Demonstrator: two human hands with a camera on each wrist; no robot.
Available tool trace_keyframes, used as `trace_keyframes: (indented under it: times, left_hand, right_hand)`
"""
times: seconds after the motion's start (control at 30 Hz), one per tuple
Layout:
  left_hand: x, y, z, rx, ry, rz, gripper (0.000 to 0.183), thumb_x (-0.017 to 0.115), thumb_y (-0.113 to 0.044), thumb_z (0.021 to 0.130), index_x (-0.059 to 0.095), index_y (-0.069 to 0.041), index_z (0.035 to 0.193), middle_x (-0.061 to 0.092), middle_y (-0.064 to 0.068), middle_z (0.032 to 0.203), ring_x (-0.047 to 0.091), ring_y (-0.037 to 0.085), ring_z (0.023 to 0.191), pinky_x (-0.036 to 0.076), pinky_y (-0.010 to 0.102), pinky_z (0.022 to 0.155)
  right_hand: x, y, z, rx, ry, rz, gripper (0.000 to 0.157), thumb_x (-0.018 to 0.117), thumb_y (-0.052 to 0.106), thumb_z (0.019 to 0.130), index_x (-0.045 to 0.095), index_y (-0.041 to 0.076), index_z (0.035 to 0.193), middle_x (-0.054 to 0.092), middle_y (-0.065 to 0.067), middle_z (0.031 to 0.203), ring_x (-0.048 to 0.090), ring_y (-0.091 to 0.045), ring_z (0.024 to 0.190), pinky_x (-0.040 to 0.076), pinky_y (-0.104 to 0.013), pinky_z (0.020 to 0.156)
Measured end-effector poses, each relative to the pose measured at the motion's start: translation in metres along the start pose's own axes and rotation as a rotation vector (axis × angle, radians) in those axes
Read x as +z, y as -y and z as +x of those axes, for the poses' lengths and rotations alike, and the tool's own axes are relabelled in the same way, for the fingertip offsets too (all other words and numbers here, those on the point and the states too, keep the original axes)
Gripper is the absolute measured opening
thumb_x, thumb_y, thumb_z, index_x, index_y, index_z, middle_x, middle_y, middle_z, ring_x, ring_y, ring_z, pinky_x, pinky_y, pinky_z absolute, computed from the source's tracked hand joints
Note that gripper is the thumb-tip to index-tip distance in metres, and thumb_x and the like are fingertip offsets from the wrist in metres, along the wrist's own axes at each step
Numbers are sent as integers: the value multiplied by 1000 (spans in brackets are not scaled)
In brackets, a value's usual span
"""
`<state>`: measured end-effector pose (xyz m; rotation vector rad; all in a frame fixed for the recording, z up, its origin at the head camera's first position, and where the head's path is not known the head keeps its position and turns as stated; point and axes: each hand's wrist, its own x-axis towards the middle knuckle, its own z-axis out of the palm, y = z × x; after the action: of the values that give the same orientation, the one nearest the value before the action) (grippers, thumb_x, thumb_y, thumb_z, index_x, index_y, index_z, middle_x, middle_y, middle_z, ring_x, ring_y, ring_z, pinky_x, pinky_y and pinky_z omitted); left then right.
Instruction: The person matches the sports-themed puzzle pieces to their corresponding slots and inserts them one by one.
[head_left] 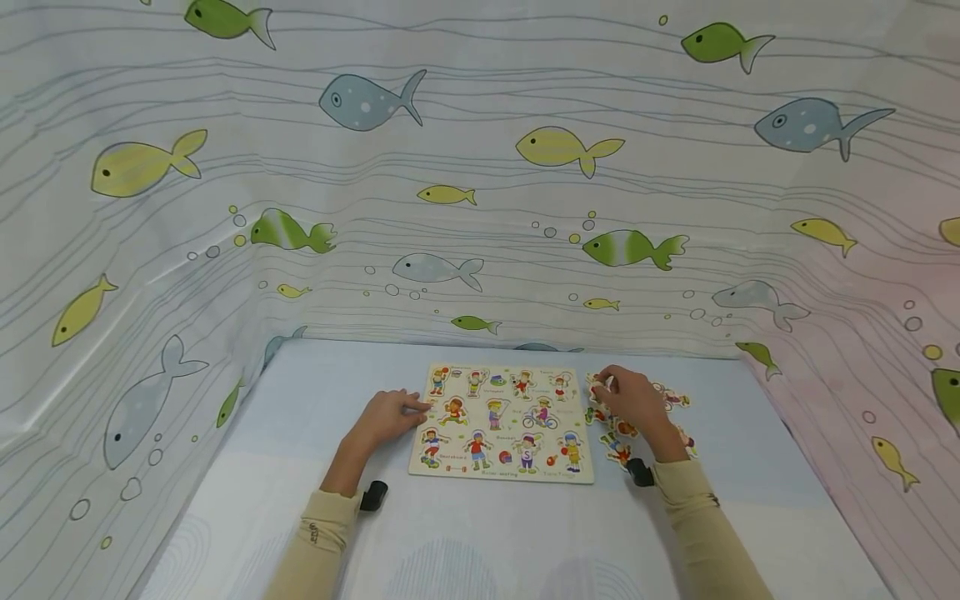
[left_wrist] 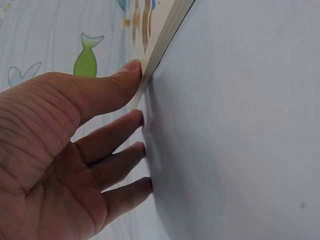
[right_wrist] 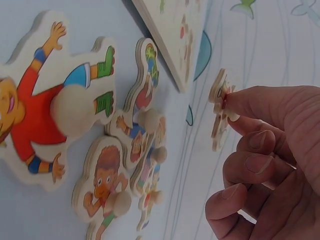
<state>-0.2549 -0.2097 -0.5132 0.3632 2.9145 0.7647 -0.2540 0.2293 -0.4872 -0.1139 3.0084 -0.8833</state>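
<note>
A wooden puzzle board (head_left: 468,408) with printed sports figures lies flat on the table. My left hand (head_left: 392,417) is at its left edge; in the left wrist view the thumb (left_wrist: 117,90) touches the board's corner, while the other fingers reach down to the tabletop with nothing between them. Over the board's right side, my right hand (head_left: 633,402) pinches a small figure-shaped puzzle piece (right_wrist: 220,107) between thumb and forefinger, raised off the table. The picture on that piece is seen edge-on and is hard to make out.
Several loose knobbed puzzle pieces (head_left: 618,450) lie right of the board, partly under my right hand. Up close, one shows a figure in a red shirt (right_wrist: 42,117), another a running figure (right_wrist: 102,185). A fish-patterned sheet (head_left: 495,233) rises behind the table.
</note>
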Motion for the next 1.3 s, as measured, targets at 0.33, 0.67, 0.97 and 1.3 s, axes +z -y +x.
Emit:
trace_keyframes:
  times: [0.33, 0.67, 0.97, 1.3]
  left_hand:
    - [0, 2, -1, 14, -13, 0, 24, 73, -24, 90, 76, -13, 112, 62, 15, 131, 45, 41, 133, 29, 56, 112]
    - [0, 1, 0, 18, -12, -10, 24, 74, -23, 90, 76, -13, 111, 61, 14, 131, 45, 41, 133, 29, 57, 112]
    - [1, 2, 1, 18, -17, 6, 24, 74, -24, 89, 76, -14, 111, 62, 14, 131, 46, 41, 132, 30, 56, 112]
    - [0, 0, -1, 22, -13, 2, 24, 74, -24, 89, 76, -13, 111, 62, 14, 131, 46, 41, 132, 30, 57, 112]
  right_hand:
    - [11, 4, 11, -68, 3, -2, 27, 66, 29, 96, 66, 8, 113, 52, -1, 71, 42, -16, 49, 32, -29, 41]
    - [19, 12, 22, -93, 29, -27, 25, 68, 28, 94, 67, 9, 110, 55, -2, 75, 46, -17, 54, 35, -30, 44]
    - [27, 15, 34, -93, 68, -31, 22, 65, 28, 96, 67, 11, 110, 56, -1, 75, 47, -17, 51, 35, -29, 42]
    - [34, 22, 42, -41, 110, -60, 20, 64, 27, 95, 67, 12, 108, 58, -3, 79, 51, -19, 60, 41, -32, 46]
